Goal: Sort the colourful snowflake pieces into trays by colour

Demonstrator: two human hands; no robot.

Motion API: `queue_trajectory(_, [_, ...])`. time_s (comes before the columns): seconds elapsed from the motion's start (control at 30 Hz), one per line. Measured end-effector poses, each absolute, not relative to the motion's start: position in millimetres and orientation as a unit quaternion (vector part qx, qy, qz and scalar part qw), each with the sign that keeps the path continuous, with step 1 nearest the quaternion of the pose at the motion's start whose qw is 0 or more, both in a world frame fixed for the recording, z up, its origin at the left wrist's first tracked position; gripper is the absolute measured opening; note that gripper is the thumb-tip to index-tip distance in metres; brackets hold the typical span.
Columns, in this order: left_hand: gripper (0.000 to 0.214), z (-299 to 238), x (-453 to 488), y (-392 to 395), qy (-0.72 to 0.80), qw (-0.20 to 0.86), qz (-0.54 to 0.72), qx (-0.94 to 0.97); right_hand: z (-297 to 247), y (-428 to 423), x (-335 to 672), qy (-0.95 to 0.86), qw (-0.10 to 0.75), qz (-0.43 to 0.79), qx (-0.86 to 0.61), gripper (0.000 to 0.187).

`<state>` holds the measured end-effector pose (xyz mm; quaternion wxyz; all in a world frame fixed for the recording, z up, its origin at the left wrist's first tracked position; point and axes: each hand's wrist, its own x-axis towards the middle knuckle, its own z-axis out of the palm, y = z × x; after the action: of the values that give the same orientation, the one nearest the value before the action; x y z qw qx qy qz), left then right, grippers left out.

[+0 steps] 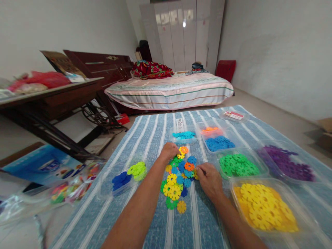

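A flat pile of plastic snowflake discs (pixel 178 180) in yellow, blue, green and orange lies on the striped blue cloth (pixel 145 138) in front of me. My left hand (pixel 169 150) rests at the pile's far left edge, fingers curled over discs there. My right hand (pixel 210 180) sits at the pile's right edge, fingers bent and pinching at a disc. Whether either hand grips a disc is hidden by the fingers.
Clear trays hold sorted discs: yellow (pixel 264 207), green (pixel 237 165), purple (pixel 287 162), blue with orange (pixel 218 141), cyan (pixel 183 135), dark blue with lime (pixel 129 174). A bag of mixed discs (pixel 70 188) lies left. A wooden table (pixel 52 97) and a bed (pixel 171 90) stand beyond.
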<state>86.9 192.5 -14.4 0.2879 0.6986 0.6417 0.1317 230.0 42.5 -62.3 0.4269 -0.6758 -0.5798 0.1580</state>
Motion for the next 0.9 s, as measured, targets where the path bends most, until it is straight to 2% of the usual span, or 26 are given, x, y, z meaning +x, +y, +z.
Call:
queue_trajectory(0.23, [0.005,-11,85,190,0.638,0.288,0.143,0.699,-62,42,230,-0.577,0.427,0.149,-0.680,0.028])
queue_trajectory(0.43, [0.003,-4,81,185,0.642,0.248,0.123,0.715,-64,44,230,-0.581,0.424,0.149,-0.679,0.028])
queue_trajectory(0.7, [0.007,32,86,164,0.630,0.196,0.128,0.740,-62,44,231,-0.580,0.427,0.132,-0.681,0.029])
queue_trajectory(0.83, [0.008,46,119,127,0.545,0.276,0.152,0.777,-65,44,229,-0.569,0.430,0.126,-0.690,0.027])
queue_trajectory(0.9, [0.016,47,139,105,0.419,0.434,0.176,0.778,-68,44,228,-0.550,0.451,0.120,-0.693,0.024])
